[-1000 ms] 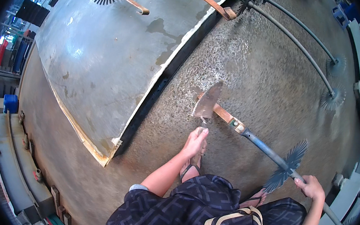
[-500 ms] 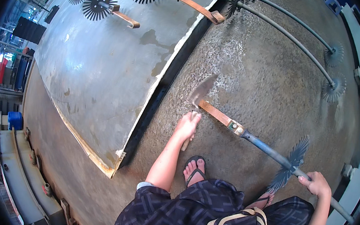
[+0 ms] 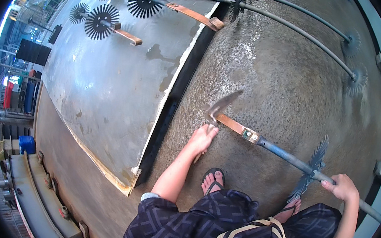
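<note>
Holding a trowel (image 3: 224, 103) by its handle in the curled left hand (image 3: 202, 140), near the tip of a copper bar (image 3: 230, 123), maybe touching. Gripping the metal pole (image 3: 283, 154) in the curled right hand (image 3: 342, 187), probably to keep it steady.

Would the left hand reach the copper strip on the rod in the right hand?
Probably yes: the left hand is close to the copper strip, with the near side open, though the trowel it grips would likely hinder grasping.

There's a pointed grey metal trowel (image 3: 224, 103), tilted, just beside the tip of a slanting, copper-ended blue-grey metal rod (image 3: 283, 156).
</note>
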`<act>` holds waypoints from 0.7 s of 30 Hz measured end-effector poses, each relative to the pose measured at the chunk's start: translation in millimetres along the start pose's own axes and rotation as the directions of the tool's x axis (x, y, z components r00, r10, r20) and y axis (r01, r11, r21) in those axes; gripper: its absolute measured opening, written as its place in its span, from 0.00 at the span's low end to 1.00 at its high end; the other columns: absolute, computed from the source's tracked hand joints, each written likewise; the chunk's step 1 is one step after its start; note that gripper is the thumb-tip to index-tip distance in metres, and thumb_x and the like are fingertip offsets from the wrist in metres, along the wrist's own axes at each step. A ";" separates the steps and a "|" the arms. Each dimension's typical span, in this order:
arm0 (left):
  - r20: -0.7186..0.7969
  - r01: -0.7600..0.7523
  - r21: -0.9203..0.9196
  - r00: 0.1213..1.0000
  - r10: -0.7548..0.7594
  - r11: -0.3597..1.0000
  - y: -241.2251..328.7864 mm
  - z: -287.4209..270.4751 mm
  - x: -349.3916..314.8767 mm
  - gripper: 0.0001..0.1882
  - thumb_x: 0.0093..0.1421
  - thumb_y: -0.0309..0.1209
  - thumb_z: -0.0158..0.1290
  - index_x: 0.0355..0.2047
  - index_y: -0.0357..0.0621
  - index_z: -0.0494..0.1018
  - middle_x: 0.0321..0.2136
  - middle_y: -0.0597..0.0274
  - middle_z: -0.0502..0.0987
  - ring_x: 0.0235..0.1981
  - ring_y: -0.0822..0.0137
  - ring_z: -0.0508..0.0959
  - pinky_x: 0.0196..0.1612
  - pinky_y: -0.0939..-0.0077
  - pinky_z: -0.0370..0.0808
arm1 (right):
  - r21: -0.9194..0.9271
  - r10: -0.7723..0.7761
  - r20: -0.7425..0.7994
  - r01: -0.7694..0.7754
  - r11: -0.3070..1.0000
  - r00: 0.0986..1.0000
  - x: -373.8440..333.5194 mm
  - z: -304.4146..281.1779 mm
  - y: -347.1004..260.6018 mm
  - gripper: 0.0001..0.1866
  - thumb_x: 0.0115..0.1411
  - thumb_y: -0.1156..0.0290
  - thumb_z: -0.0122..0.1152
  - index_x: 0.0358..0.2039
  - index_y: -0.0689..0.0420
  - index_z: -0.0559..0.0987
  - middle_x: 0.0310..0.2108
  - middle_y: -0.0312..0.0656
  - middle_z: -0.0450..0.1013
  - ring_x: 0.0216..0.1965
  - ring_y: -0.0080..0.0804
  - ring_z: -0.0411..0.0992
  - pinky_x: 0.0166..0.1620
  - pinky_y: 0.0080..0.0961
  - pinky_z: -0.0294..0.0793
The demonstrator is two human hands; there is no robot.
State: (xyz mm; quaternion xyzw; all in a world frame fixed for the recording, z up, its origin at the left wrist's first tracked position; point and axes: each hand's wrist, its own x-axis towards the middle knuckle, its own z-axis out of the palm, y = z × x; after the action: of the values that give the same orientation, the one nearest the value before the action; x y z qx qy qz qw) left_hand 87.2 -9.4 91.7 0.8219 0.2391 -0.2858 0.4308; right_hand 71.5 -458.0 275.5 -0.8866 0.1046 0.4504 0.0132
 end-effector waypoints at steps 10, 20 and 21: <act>0.040 0.015 -0.140 0.999 -0.010 0.990 -13.4 1.7 10.2 0.24 0.62 0.47 0.46 0.44 0.36 0.68 0.16 0.57 0.72 0.10 0.67 0.71 0.16 0.71 0.69 | -0.049 -0.070 -0.023 0.069 0.996 0.997 5.3 1.9 6.9 0.36 0.47 0.31 0.53 0.25 0.58 0.81 0.20 0.52 0.73 0.31 0.51 0.75 0.38 0.42 0.72; 0.069 0.074 -0.291 0.996 -0.056 0.954 -21.6 8.2 9.1 0.23 0.62 0.46 0.46 0.44 0.37 0.68 0.16 0.57 0.72 0.10 0.68 0.71 0.15 0.72 0.69 | -0.056 -0.079 -0.014 0.078 0.995 0.997 3.5 1.8 6.7 0.36 0.48 0.31 0.52 0.26 0.57 0.81 0.21 0.53 0.73 0.32 0.51 0.75 0.39 0.43 0.72; 0.063 0.021 -0.198 0.998 -0.009 0.980 -11.0 15.2 -5.4 0.23 0.62 0.46 0.47 0.44 0.37 0.68 0.17 0.56 0.73 0.11 0.68 0.71 0.15 0.71 0.69 | -0.059 -0.074 -0.014 0.074 0.996 0.997 3.2 2.2 7.0 0.36 0.48 0.32 0.52 0.26 0.57 0.81 0.22 0.52 0.73 0.32 0.51 0.75 0.39 0.43 0.72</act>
State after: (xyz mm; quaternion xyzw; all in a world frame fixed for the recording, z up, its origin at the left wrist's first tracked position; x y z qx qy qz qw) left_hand 72.2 -17.4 82.0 0.7640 0.2590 -0.2891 0.5155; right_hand 70.3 -465.1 272.2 -0.8934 0.0585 0.4454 0.0030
